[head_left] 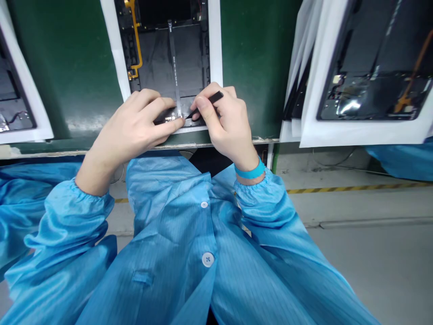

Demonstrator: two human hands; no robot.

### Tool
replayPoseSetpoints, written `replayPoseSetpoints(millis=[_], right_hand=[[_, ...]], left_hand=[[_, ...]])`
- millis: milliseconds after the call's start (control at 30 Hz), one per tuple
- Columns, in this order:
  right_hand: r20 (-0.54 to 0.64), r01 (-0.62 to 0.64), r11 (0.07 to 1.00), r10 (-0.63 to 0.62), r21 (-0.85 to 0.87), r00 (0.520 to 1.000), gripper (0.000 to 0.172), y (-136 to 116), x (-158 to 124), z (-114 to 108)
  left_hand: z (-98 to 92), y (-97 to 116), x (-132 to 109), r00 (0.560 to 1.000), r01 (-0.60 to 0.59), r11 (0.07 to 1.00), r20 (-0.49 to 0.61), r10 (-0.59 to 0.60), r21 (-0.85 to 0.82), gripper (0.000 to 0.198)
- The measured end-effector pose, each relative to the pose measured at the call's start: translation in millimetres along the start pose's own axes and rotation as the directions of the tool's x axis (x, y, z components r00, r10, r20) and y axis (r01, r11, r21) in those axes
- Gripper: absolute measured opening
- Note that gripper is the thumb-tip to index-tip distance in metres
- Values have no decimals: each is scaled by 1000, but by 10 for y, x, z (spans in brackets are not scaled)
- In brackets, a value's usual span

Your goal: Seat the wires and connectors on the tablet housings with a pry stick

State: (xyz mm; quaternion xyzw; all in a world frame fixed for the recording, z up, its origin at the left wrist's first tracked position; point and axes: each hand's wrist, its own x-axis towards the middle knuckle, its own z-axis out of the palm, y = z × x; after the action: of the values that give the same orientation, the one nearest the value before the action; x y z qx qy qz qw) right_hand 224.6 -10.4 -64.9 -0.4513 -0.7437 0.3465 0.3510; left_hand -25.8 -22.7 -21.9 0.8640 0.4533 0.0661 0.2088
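Note:
An open tablet housing [169,58] lies face down in a white paper-edged holder [215,40], showing a dark battery area and a yellow flex cable [135,40]. A narrow flat flex strip [175,67] runs down its middle to a small metal connector end [171,118]. My left hand [135,131] rests over the lower edge, its fingertips and thumb beside that connector. My right hand [223,122] is shut on a black plastic spudger [207,104], whose tip touches the connector area. My hands hide the lowest part of the housing.
The holder stands on a green conveyor surface [71,67]. Similar housings in white holders sit to the left [13,104] and right [372,76]. A blue wrist strap [249,170] circles my right wrist. Below lies a grey floor [368,243] with yellow-black tape [355,188].

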Motion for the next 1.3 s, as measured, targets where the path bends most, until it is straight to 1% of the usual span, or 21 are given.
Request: replayPoseSetpoints(millis=[200, 267, 367, 467, 567, 667, 767, 833, 933, 1033, 1167, 1300], right_hand=[[-9, 4, 1000, -4, -17, 1000, 45, -16, 3, 1], [-18, 8, 1000, -8, -27, 1000, 44, -37, 10, -3], [-15, 22, 999, -22, -43, 1000, 42, -58, 20, -8], [-3, 29, 998, -29, -60, 1000, 38, -59, 28, -9], [5, 31, 998, -31, -48, 1000, 32, -53, 34, -9], [4, 50, 998, -49, -45, 999, 30, -64, 39, -12], [33, 36, 996, -34, -78, 999, 30, -97, 43, -20], [48, 14, 995, -9, -99, 999, 31, -123, 55, -30], [76, 2, 992, 7, -123, 997, 31, -142, 100, -61], [128, 28, 985, -6, -171, 992, 33, -116, 167, -107], [105, 63, 982, -44, -180, 993, 43, -64, 214, -125], [68, 53, 980, -41, -189, 997, 41, -54, 198, -85]], left_hand=[[-87, 37, 51, 997, 4, 1000, 77, -5, 6, 52], [-100, 14, 76, 995, -33, 999, 99, 30, 29, 54], [-100, -45, 106, 988, -115, 983, 116, 98, 146, 60], [-93, -96, 129, 987, -151, 969, 89, 136, 194, 58], [-94, -112, 148, 991, -136, 981, 42, 131, 139, 52], [-100, -89, 148, 993, -112, 988, 40, 108, 108, 51], [-74, -51, 104, 995, -99, 983, 31, 96, 155, 48], [-20, -37, 48, 997, -71, 982, -28, 77, 177, 42], [96, -50, -45, 991, -23, 987, -129, 44, 158, 37], [188, -75, -100, 982, -28, 993, -185, 49, 110, 35], [207, -42, -100, 978, -48, 996, -200, 63, 79, 31], [191, 27, -89, 980, -21, 996, -197, 37, 86, 32]])
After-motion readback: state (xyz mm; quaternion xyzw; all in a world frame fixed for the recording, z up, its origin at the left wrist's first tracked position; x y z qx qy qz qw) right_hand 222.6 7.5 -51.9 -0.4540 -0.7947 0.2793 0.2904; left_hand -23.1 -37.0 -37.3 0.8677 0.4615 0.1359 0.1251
